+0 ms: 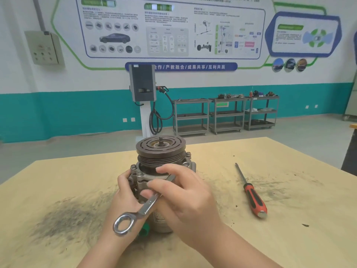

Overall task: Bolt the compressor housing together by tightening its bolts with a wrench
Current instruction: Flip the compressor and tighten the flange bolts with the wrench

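While one left hand [126, 192] steadies one compressor [161, 163], one right hand [185, 198], one wrench [139, 211]

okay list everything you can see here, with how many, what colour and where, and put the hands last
compressor: one, grey metal with dark pulley on top, upright at table centre
wrench: one, silver, ring end toward the camera, other end hidden at the housing
screwdriver: one, red and black handle, lying on the table to the right
table: one, tan, with dark smudges
shelf carts: three, grey, by the far wall
charging post: one, dark grey and white, at the wall
left hand: grips the housing
right hand: grips the wrench
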`<state>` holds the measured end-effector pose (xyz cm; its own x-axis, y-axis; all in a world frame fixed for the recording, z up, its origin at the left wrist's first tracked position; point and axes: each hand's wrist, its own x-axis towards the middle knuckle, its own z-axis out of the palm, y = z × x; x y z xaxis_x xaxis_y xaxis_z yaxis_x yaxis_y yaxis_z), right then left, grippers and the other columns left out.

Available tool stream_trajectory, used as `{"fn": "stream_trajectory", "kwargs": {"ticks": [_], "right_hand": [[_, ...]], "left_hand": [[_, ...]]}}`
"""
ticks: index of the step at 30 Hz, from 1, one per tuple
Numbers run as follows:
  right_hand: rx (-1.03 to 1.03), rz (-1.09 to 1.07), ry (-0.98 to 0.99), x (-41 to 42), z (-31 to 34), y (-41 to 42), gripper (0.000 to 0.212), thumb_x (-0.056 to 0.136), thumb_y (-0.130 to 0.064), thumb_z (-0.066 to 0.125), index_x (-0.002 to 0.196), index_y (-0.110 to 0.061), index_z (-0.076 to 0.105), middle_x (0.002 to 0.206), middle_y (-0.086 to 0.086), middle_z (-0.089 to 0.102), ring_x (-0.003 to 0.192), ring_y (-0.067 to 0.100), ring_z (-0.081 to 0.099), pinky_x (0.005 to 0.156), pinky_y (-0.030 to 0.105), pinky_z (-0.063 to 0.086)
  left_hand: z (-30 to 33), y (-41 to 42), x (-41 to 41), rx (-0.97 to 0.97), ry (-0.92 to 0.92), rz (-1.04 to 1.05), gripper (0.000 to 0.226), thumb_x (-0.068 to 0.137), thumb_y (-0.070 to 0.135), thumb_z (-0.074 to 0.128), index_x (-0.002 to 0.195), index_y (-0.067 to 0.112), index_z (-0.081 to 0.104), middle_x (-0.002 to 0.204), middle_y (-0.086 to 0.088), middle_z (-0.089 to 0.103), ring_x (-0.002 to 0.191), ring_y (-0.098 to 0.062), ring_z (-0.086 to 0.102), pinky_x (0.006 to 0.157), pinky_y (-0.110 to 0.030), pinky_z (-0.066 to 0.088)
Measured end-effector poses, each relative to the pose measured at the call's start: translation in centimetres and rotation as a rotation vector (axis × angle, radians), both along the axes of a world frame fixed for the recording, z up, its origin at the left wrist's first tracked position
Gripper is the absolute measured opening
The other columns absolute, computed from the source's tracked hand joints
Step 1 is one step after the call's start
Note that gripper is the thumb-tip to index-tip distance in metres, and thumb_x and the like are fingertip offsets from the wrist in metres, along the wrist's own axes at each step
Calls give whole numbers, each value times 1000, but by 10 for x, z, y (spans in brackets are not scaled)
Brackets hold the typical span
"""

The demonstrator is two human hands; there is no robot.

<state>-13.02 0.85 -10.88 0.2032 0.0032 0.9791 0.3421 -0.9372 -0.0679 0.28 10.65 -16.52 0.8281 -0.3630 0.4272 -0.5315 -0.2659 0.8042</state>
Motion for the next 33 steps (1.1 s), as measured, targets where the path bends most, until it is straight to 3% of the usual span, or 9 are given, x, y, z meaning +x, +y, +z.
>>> {"fn": "stream_trajectory", "kwargs": {"ticks": [3,5,7,9,12,15,22,27,33], "right_hand": [[-86,15,-42,2,11,-3,17,93,-16,65,83,-6,75,86,8,69,64,24,60,57,34,50],[-29,116,-90,-1,19,-9,30,100,-18,52,82,0,69,80,8,66,69,22,61,62,33,52],[233,236,-125,-7,28,-18,30,103,-23,42,86,-9,62,77,2,63,68,13,59,65,23,49],[662,383,-118,-10,36,-29,28,105,-23,36,85,-17,54,71,-3,61,60,11,56,58,21,46],[1268,648,-109,-9,41,-54,33,106,-21,34,79,-10,48,62,1,60,47,15,49,45,23,40],[1529,851,-65,-4,40,-71,34,106,-20,34,75,-11,45,57,3,55,42,15,43,42,22,35],[1531,1050,141,8,40,-82,33,104,-20,34,73,-12,45,57,2,51,41,14,39,41,21,31],[1505,1069,137,11,41,-90,34,103,-20,35,72,-12,45,58,3,51,41,16,40,42,22,35],[1532,1013,117,12,31,-88,33,105,-22,33,74,-13,43,59,0,49,42,13,39,44,21,31]], "left_hand": [[5,5,-6,6,-28,-11,75,52,73,66,109,64,19,102,22,66,85,13,62,54,-10,44],[10,8,-13,0,-42,-24,86,43,86,64,114,63,20,107,50,52,86,26,55,56,-11,41],[15,10,-19,-28,-9,-34,89,41,91,66,112,63,20,102,44,56,86,28,53,66,-13,39],[18,11,-23,-34,22,-58,89,44,87,68,114,61,19,105,39,53,86,27,53,70,-14,39],[21,12,-26,-17,18,-62,89,45,81,64,118,56,19,106,40,48,84,28,52,70,-11,37],[23,11,-26,-8,17,-56,90,44,83,62,118,55,19,107,39,48,86,30,51,71,-10,37],[23,12,-27,-7,26,-61,90,45,83,62,118,56,17,108,38,49,86,28,52,71,-11,38],[23,11,-27,-6,33,-65,92,46,83,63,120,56,17,109,38,49,86,21,57,71,-10,38],[21,10,-26,-22,14,-67,93,47,81,63,123,50,19,105,39,47,82,29,52,68,-10,36]]}}
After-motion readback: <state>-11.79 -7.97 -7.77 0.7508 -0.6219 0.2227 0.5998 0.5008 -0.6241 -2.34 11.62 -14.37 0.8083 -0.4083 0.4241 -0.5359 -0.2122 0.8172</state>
